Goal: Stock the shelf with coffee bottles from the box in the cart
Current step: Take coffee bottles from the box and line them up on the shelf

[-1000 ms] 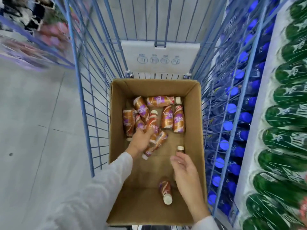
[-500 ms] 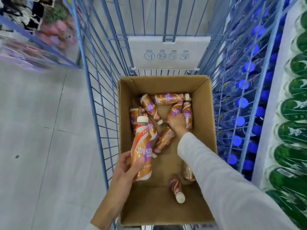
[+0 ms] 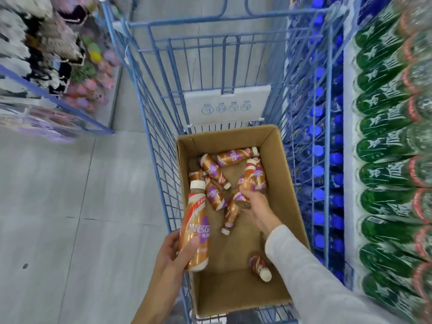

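Grey aisle floor (image 3: 58,206) runs past a blue wire cart (image 3: 149,136), flanked on the right by shelving of blue-capped bottles (image 3: 327,160) and green bottles (image 3: 385,141). An open cardboard box (image 3: 287,183) sits in the cart.

The left hand (image 3: 170,251) grips one coffee bottle (image 3: 198,220) round its lower body, upright, cap up, over the box's left rim and just beside the cart's wire wall. The right hand (image 3: 257,211) reaches into the box and closes round the base of a second bottle (image 3: 253,176), tilted cap-away near the right wall. Whether it holds one bottle or two pressed together cannot be told.

Loose bottles (image 3: 214,169) lie crossed on the box floor between the two hands. One lies along the far wall (image 3: 236,155); another lies apart near the front (image 3: 259,265), under the right sleeve.

Likely faults:
- The left grip sits low on a tall bottle. A tilt could tip it out, and outside the rim it would fall to the floor.
- Lifting the second bottle may drag or roll the bottles touching it.
- Either bottle may strike the wire wall on the way out.

No coffee shelf is in view, so the destination cannot be judged.
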